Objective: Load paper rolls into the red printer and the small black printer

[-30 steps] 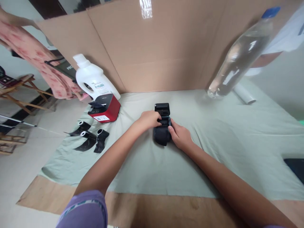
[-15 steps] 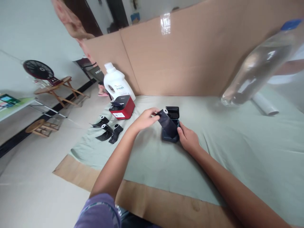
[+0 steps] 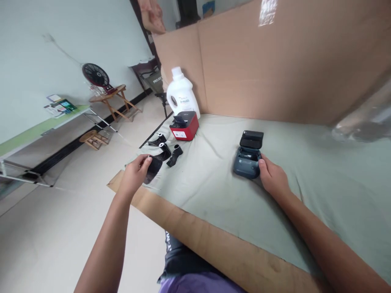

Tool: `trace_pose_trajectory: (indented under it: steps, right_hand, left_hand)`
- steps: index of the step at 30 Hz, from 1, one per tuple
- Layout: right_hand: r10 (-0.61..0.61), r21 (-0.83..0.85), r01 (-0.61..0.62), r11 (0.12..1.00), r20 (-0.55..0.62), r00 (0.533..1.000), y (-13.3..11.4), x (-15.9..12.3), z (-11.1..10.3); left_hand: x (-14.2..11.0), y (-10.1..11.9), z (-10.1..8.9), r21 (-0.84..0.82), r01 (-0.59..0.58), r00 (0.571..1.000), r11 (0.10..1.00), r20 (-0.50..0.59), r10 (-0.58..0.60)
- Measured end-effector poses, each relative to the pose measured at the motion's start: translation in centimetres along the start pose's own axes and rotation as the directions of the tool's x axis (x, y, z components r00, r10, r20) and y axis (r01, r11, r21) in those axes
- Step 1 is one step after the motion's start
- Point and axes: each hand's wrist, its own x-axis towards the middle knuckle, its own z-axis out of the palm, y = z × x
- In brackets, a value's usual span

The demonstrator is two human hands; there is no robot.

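Observation:
A small dark label printer (image 3: 247, 167) rests on the green cloth with its lid (image 3: 251, 139) raised. My right hand (image 3: 273, 175) is closed on its right side, thumb on the top edge. Out to the left, near the cloth's edge, my left hand (image 3: 136, 173) pinches a black strip (image 3: 153, 169) that hangs from the fingers; a roll at its end cannot be made out. Just beyond it lie black rolls with white cores: one at the back (image 3: 158, 140), one in the middle (image 3: 165, 151) and one to the right (image 3: 175, 156), each with a loose tail.
A red and black box-shaped device (image 3: 184, 127) stands before a white jug (image 3: 182, 95). Behind runs a cardboard wall (image 3: 262, 69), with a clear plastic bottle (image 3: 363, 122) at right. A bare wooden board edge (image 3: 195, 228) borders the cloth in front.
My left hand has carried the black strip away from the printer, leftward to the other rolls. My right hand still grips the printer, now uncovered. The view has turned left.

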Motion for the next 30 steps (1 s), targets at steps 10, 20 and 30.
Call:
trace_pose_trajectory:
  steps: [10,20,30]
  right_hand:
    - [0.032,0.004,-0.032,0.999,-0.012,0.999,0.0,0.1,0.1]
    - [-0.007,0.016,0.008,1.000,-0.037,0.999,0.5,0.3,0.3]
    - [0.033,0.015,-0.033,0.999,0.005,0.999,0.4,0.3,0.2]
  left_hand:
    - [1.0,-1.8,3.3,0.497,-0.100,0.990,0.862,0.136,0.036]
    - [1.5,-1.0,5.4,0.404,-0.081,0.994,0.911,-0.028,0.101]
    - [9.5,1.2,5.0,0.341,-0.004,1.000,0.940,0.010,0.001]
